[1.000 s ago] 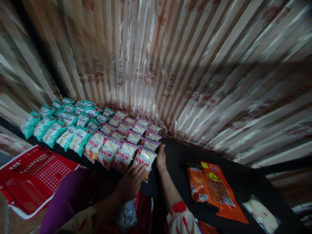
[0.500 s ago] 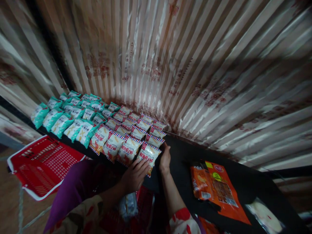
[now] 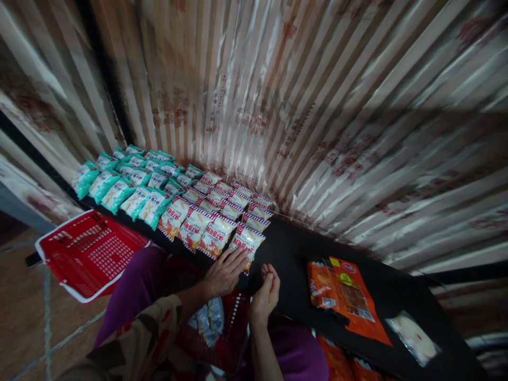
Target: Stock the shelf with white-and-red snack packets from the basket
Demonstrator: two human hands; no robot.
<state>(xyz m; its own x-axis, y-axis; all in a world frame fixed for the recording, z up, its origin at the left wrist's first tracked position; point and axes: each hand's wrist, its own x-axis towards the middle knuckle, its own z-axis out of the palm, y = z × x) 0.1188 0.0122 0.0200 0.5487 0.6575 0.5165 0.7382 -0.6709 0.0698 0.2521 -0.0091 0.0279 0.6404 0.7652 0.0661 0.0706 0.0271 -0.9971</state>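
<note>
Rows of small snack packets lie on a black shelf (image 3: 289,248): teal packets (image 3: 130,180) to the left, red-and-white packets (image 3: 216,211) to their right. My left hand (image 3: 226,271) lies flat with fingers spread on the lower edge of the nearest red-and-white packet (image 3: 246,241). My right hand (image 3: 265,296) hovers just off the shelf's front edge, right of that packet, fingers loosely curled and nothing visible in them.
An orange packet (image 3: 345,296) and a pale clear bag (image 3: 413,336) lie further right on the shelf. A red basket (image 3: 93,254) sits on the floor at left. Another red basket (image 3: 222,333) with packets is in my lap. A striped curtain (image 3: 297,106) hangs behind.
My right hand has pulled back from the side of the nearest red-and-white packet to the shelf's front edge and curled. The left hand stays on the packet. The view has shifted left.
</note>
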